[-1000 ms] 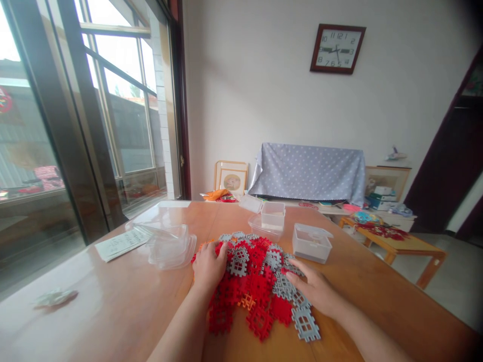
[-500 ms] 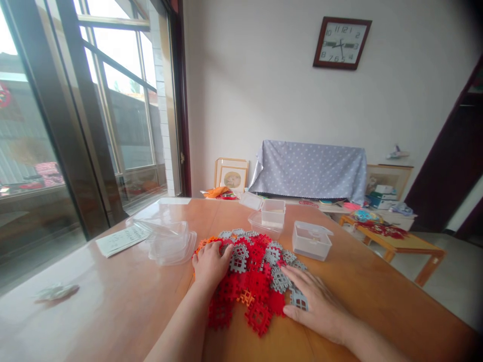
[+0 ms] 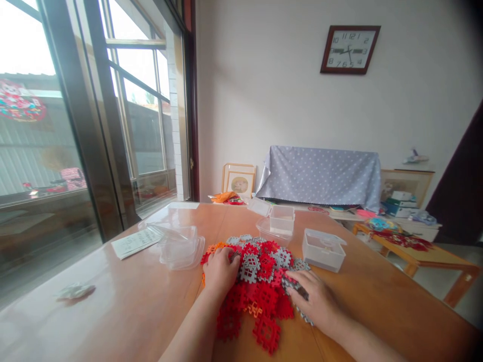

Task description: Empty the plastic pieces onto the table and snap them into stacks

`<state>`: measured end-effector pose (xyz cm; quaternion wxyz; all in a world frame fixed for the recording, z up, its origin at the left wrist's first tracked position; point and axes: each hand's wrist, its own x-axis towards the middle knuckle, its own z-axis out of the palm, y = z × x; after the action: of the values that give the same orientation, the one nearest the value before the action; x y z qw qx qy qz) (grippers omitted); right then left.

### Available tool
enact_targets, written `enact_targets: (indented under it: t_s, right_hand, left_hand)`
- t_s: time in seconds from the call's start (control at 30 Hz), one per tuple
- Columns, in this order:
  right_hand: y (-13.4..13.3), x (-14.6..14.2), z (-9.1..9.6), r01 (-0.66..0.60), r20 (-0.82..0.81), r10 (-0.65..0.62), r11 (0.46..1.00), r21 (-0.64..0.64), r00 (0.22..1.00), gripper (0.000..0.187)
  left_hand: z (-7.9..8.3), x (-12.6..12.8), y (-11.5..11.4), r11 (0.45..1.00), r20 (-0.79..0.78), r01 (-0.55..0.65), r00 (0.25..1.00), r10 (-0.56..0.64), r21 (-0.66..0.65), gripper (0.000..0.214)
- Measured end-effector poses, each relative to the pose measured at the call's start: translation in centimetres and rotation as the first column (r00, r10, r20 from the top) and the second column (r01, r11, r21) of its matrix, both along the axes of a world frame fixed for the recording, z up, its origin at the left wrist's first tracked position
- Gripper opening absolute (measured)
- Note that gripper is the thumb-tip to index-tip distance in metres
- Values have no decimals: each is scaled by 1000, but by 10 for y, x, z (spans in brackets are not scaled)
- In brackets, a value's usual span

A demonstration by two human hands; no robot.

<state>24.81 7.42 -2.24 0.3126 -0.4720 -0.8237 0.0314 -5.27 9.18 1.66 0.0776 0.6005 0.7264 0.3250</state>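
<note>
1. the pile of plastic pieces [image 3: 267,296] lies on the brown table [image 3: 151,317], in front of the person and between the two hands. the pieces are flat, with toothed edges, and many have openings like a small window.
2. most of the pieces are red or grey. some orange pieces [image 3: 253,308] show near the front and also beside the left hand.
3. the left hand [image 3: 219,270] rests on the left side of the pile, with the fingers bent over it and the thumb apart. the fingertips are partly hidden, so i cannot tell if it pinches a piece.
4. the right hand [image 3: 319,297] is at the right side of the pile, with fingers and thumb bent around some grey pieces [image 3: 287,283]. i cannot tell if they are held firmly or only touched.
5. one red piece [image 3: 266,330] lies at the near edge of the pile, closest to the person.
6. behind the pile, to the right, stands a clear box [image 3: 320,257]. another clear box [image 3: 282,221] stands farther back, and beside it a tilted lid [image 3: 259,206].
7. to the left of the pile are clear containers [image 3: 181,252], just beside the paper sheets [image 3: 136,244], which have writing on them.
</note>
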Motion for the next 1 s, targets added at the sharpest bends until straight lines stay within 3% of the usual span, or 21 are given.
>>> enact_targets:
  t_s: [0.13,0.33,0.5,0.63,0.83,1.0]
  right_hand:
    - [14,2,-2,64,-77,-61,997,46,995,30]
    - [25,-21,20,120,-299,-126,992,-37,946,37]
    - [21,-57,37,-68,-500,-35,980,-186,865,48]
    - [22,-63,43,-221,-663,-22,934,-280,748,60]
    - [35,-22,34,64,-678,-213,969,-238,704,53]
    - [40,20,25,285,-570,-341,940,-187,748,43]
  left_hand:
    - [-8,-2,5,994,32,76,996,-79,83,23]
    - [-12,-2,8,982,44,116,991,-123,147,24]
    - [-10,-1,7,969,52,152,985,-165,195,30]
    - [-10,-1,7,961,46,170,982,-184,216,27]
    - [-1,0,-1,983,-60,115,992,-108,144,25]
    - [10,6,-10,988,-168,99,983,-78,121,25]
